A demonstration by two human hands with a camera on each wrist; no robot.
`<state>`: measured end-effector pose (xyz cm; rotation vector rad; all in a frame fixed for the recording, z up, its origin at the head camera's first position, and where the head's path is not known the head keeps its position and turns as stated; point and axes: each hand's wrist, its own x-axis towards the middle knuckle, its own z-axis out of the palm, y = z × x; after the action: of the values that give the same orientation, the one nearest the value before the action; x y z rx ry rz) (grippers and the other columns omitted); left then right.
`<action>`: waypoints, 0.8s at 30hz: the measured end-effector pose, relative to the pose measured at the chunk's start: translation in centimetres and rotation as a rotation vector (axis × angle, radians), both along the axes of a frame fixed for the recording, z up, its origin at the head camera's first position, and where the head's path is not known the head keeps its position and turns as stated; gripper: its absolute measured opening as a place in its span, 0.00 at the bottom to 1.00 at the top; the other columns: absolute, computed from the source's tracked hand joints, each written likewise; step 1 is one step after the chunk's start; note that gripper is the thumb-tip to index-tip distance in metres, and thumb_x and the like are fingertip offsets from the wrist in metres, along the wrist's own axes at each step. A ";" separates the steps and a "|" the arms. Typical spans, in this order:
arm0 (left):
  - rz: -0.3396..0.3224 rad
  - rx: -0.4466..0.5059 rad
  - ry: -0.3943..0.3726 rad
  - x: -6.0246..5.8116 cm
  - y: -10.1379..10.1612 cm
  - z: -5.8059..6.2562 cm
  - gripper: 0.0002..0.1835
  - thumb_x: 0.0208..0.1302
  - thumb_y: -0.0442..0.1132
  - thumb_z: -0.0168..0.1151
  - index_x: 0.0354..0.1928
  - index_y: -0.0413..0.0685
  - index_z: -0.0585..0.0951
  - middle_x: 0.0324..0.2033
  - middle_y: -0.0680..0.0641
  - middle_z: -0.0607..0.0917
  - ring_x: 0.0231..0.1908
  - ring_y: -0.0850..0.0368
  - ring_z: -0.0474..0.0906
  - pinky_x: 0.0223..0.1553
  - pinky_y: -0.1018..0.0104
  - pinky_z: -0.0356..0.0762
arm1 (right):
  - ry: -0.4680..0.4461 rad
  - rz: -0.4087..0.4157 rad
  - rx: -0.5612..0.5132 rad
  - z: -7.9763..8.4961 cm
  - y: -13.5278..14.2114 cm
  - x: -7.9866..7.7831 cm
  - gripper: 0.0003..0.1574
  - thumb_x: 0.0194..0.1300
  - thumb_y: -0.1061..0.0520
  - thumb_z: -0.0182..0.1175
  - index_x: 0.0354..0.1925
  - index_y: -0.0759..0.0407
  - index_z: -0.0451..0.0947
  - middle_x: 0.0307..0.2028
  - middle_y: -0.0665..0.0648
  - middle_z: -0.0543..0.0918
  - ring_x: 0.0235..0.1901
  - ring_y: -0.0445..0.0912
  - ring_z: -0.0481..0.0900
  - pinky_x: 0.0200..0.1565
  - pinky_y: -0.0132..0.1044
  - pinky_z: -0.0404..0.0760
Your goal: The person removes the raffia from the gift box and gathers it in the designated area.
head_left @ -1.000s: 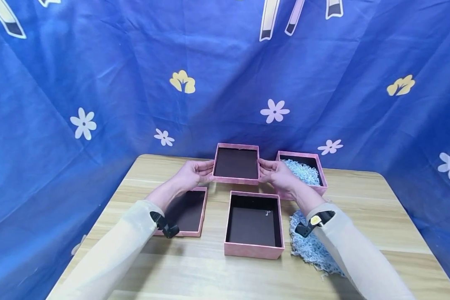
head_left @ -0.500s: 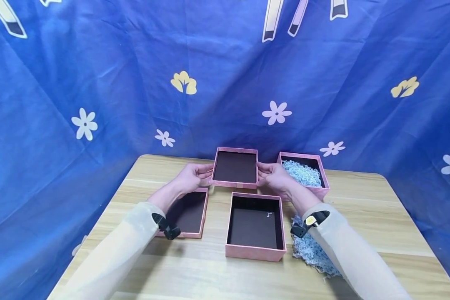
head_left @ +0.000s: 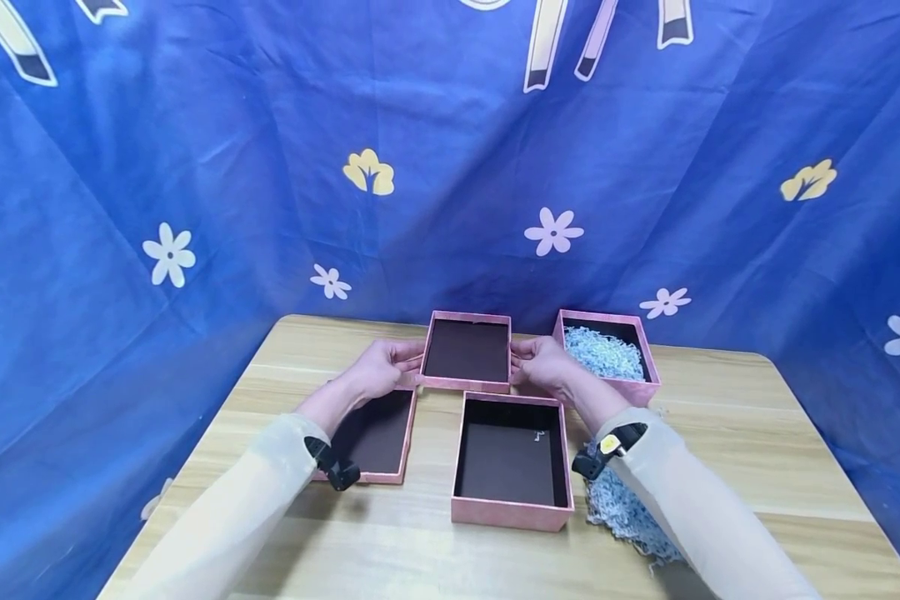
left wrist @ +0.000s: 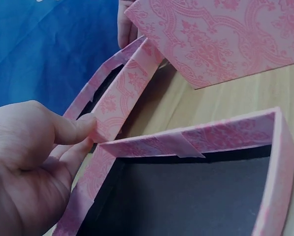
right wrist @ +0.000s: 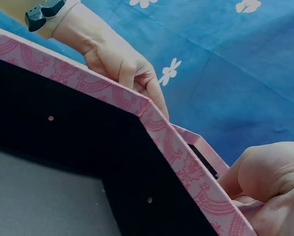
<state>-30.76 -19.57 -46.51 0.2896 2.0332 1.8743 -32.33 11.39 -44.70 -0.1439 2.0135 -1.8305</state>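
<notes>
At the back of the table, a shallow pink box lid [head_left: 467, 350] with a black inside lies between both hands, hollow side up. My left hand [head_left: 378, 368] holds its left side; in the left wrist view the thumb and fingers pinch a corner of its patterned wall [left wrist: 122, 98]. On the opposite side my right hand [head_left: 547, 365] grips the lid's right edge, though the deep box wall hides part of those fingers in the right wrist view. Just in front stands a deep pink box [head_left: 513, 513], with a few pale shreds inside.
Another shallow pink lid [head_left: 375, 478] lies beneath my left forearm, close to the held lid. Behind my right hand is a deep pink box [head_left: 632, 392] with blue shredded paper [head_left: 603, 353]. More blue shreds [head_left: 630, 512] lie loose under my right forearm. A blue curtain [head_left: 450, 167] hangs behind.
Both hands have brought the shallow lid down and slightly toward me, closer to the deep box in front. The other boxes and the loose shreds stay in place.
</notes>
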 end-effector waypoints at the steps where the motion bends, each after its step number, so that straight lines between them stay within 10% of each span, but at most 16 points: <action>1: -0.006 -0.006 0.011 0.0 -0.1 -0.2 0.36 0.63 0.11 0.59 0.74 0.20 0.63 0.72 0.26 0.68 0.73 0.34 0.63 0.59 0.57 0.80 | 0.008 0.004 0.023 -0.2 0.0 -0.1 0.54 0.49 0.90 0.54 0.75 0.82 0.55 0.73 0.76 0.65 0.74 0.62 0.64 0.72 0.48 0.67; 15: 0.023 -0.066 -0.008 -0.1 0.1 -1.2 0.34 0.64 0.14 0.62 0.72 0.18 0.65 0.69 0.24 0.70 0.72 0.34 0.67 0.55 0.65 0.82 | 0.035 0.040 0.152 -0.3 0.0 0.1 0.47 0.59 0.81 0.63 0.74 0.81 0.60 0.74 0.74 0.63 0.74 0.62 0.64 0.72 0.47 0.65; 24: 0.110 -0.199 0.097 -0.1 0.3 0.9 0.37 0.65 0.27 0.71 0.74 0.24 0.67 0.69 0.27 0.74 0.69 0.35 0.72 0.62 0.56 0.79 | 0.166 -0.046 0.122 0.8 0.7 0.7 0.36 0.62 0.76 0.66 0.69 0.78 0.72 0.64 0.77 0.77 0.65 0.65 0.77 0.57 0.40 0.84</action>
<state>-30.85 -19.29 -45.62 0.2244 2.3233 1.7318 -31.68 12.10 -43.93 -0.2224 2.2534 -1.7683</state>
